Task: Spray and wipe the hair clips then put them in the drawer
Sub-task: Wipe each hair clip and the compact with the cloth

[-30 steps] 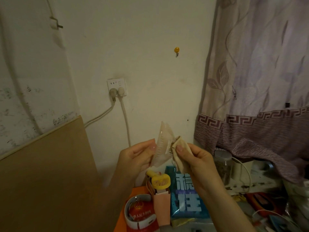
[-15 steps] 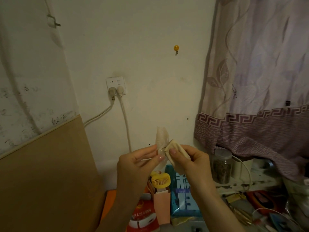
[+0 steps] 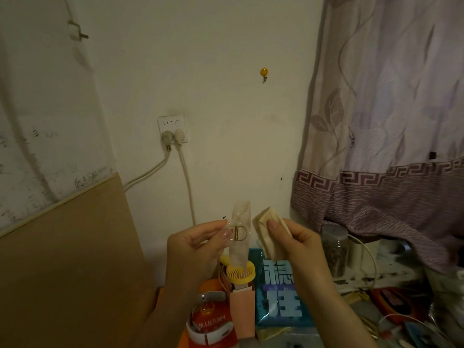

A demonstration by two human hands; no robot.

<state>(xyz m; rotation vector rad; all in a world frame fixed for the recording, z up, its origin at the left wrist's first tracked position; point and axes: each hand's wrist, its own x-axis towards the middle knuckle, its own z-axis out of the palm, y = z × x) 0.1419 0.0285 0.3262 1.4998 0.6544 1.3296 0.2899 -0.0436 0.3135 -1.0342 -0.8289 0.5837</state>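
My left hand (image 3: 198, 247) pinches a translucent pale hair clip (image 3: 240, 222) held upright in front of the wall, its metal spring and ring facing me. My right hand (image 3: 298, 244) grips a folded beige cloth (image 3: 270, 226) just to the right of the clip. A small gap separates cloth and clip. No drawer or spray bottle is visible.
Below my hands stand a yellow mini fan (image 3: 241, 272) in a pink holder, a blue packet (image 3: 281, 295) and a red booklet (image 3: 211, 322). A wall socket (image 3: 172, 126) with two cords is above left, a wooden board (image 3: 62, 272) on the left, a purple curtain (image 3: 389, 121) and a jar (image 3: 335, 249) on the right.
The cloth was pressed against the clip earlier; now my right hand has drawn it away to the right, and the clip has turned so its spring faces me.
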